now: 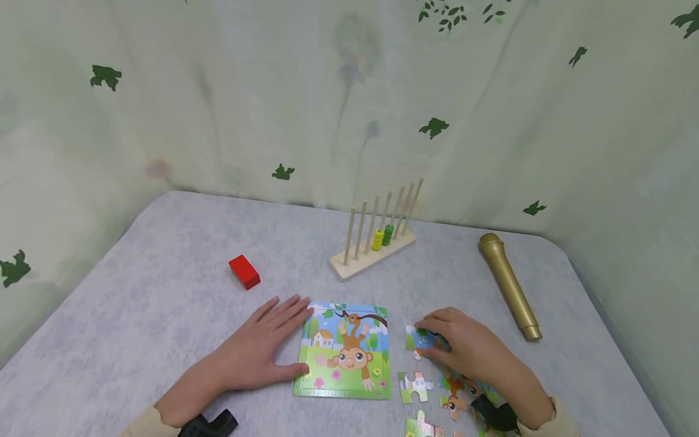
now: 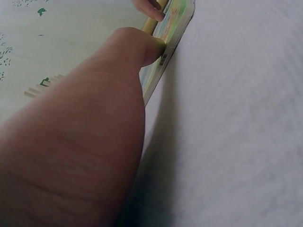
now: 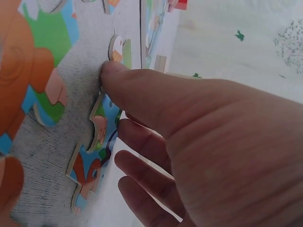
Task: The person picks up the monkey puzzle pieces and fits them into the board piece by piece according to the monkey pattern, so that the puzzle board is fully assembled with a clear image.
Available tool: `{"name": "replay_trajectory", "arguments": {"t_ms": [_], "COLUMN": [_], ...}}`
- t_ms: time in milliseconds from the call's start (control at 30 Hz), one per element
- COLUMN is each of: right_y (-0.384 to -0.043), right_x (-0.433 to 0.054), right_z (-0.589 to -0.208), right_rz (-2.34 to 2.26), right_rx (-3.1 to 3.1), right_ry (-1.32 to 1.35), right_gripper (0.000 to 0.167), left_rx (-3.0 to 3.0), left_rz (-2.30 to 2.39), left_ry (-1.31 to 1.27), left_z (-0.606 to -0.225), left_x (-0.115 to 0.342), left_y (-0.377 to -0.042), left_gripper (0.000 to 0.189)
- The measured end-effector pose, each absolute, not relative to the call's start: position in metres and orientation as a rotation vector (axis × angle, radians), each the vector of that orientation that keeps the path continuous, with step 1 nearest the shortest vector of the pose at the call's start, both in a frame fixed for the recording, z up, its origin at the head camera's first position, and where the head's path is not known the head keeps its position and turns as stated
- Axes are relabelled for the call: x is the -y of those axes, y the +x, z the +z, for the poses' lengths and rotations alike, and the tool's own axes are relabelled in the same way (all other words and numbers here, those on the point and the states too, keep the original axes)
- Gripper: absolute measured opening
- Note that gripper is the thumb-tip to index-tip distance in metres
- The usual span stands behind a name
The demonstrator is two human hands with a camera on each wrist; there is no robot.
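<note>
A square puzzle board [image 1: 341,391] printed with a hanging monkey lies flat on the table. My left hand [image 1: 262,352] rests against its left side, fingers extended, the fingertips at the upper left corner and the thumb on the lower left edge. To the board's right, my right hand [image 1: 472,349] holds joined puzzle pieces [image 1: 411,340] between thumb and bent fingers; the palm hides part of them. In the right wrist view the thumb touches one edge of these puzzle pieces [image 3: 106,116], which lie flat. Nearer me lie a loose house piece [image 1: 414,387] and monkey pieces [image 1: 454,397].
Beyond the board stands a wooden peg rack [image 1: 349,267] with yellow beads [image 1: 377,240] and green beads [image 1: 388,235]. A red block [image 1: 244,272] lies at the left, a gold microphone [image 1: 510,288] at the right. A patterned curtain [image 1: 306,109] hangs behind the table.
</note>
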State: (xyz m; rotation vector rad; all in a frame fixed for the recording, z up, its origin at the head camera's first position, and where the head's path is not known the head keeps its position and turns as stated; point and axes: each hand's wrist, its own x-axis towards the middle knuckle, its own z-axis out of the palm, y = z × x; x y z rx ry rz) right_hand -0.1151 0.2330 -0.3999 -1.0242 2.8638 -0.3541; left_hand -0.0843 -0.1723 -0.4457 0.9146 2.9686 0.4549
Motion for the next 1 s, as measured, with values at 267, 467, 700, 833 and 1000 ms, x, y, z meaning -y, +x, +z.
{"name": "replay_trajectory", "arguments": {"t_ms": [267,467,700,833,1000], "right_y": [-0.1156,-0.1164,-0.1185,-0.1187,-0.1192], "right_x": [-0.2356,-0.2333,-0.2317,-0.2325,-0.2318], "right_z": [-0.398,-0.4009,-0.3992,-0.3967,-0.3926], "right_rz": [-0.375,-0.375,-0.377,-0.37,-0.338], "right_rx": [-2.868,-2.845,-2.827,-2.818,-2.801], "right_ry": [-1.027,-1.022,-1.027,-1.099,-1.195], "right_gripper": [0.045,0.045,0.045,0.042,0.038], "left_rx": [-2.956,-2.956,-2.971,-2.964,-2.952], "left_rz": [0.446,0.446,0.442,0.459,0.49], "left_ry": [0.925,0.906,0.92,0.915,0.898], "left_z": [-0.4427,-0.4448,-0.4457,-0.4443,-0.4449], "left_x": [0.1695,0.1724,0.1738,0.1736,0.1729], "left_y": [-0.089,-0.0843,-0.0829,-0.0832,-0.0806], "left_gripper": [0.094,0.094,0.093,0.094,0.093]}}
